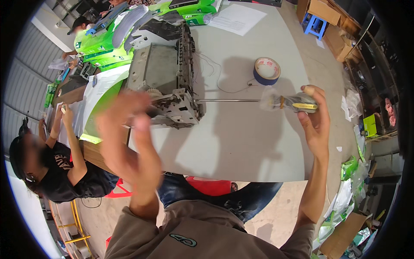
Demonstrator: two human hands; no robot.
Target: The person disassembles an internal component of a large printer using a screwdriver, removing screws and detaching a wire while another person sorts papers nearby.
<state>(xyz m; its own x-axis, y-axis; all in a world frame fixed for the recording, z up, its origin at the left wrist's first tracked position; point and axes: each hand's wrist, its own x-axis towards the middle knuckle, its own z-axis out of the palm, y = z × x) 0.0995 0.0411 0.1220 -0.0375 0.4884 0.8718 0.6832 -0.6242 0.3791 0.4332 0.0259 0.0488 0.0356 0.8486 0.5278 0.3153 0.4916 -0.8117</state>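
My right hand (318, 123) is closed around the black and yellow handle of a long screwdriver (233, 100). Clear plastic and a brown band wrap part of that handle. The shaft runs level to the left, and its end meets the near right corner of an opened printer chassis (161, 64), a metal frame with exposed dark parts and a pale gear. Motion smears my left hand (129, 138), raised before the chassis's near left corner. Its fingers are too blurred to show whether they hold anything.
A blue tape roll (266, 71) and a thin wire (220, 82) lie on the grey-white table (254, 151). Green paper packs (103, 56) crowd the far left, with a paper sheet (237, 19) at the back. Another person (64, 168) works at the left.
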